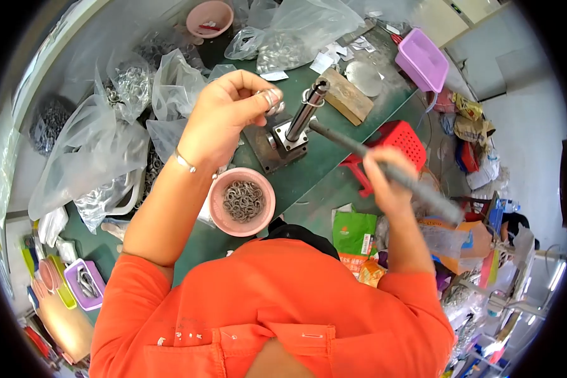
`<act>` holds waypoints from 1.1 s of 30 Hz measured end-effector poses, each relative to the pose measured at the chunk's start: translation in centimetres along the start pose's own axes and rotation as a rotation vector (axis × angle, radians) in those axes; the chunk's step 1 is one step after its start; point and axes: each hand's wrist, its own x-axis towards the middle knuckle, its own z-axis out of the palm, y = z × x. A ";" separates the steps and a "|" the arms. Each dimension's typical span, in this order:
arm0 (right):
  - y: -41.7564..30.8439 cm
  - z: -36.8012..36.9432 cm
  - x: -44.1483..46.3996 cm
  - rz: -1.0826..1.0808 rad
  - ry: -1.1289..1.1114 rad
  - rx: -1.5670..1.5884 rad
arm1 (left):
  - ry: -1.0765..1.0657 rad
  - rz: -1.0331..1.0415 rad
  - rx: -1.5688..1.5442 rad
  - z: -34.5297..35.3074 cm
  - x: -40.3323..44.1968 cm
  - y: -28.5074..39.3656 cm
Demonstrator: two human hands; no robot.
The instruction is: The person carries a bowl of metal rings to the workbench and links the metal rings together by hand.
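My left hand (pixel 225 108) is closed, with several small metal rings (pixel 274 108) pinched between thumb and fingers. It hovers just left of an upright steel post (pixel 303 118), which has a thin ring (pixel 312 97) around its upper part. The post rises from a square metal block (pixel 291 135) on a dark base plate (pixel 266 153). From the block a long grey lever bar (pixel 346 142) extends to the right, and my right hand (pixel 390 179) is wrapped around it. The bar's outer end is blurred. Below my left hand, a pink bowl (pixel 217 203) holds many metal rings.
Clear plastic bags (pixel 85 154) of metal parts crowd the green table (pixel 324 165) on the left. A wooden block (pixel 345 97) lies behind the post. A purple basin (pixel 422 61) stands at the far right corner, and a red stool (pixel 398 146) is beside the table.
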 end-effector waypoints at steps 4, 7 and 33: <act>0.8 1.7 -11.4 0.619 0.262 0.230 | -0.076 -0.011 0.022 0.6 1.8 0.2; -0.3 4.1 -16.2 0.948 0.451 0.754 | -0.095 0.001 0.011 1.0 2.3 0.2; -5.0 7.7 7.4 0.060 0.321 0.311 | -0.063 0.279 -0.166 3.2 1.9 0.8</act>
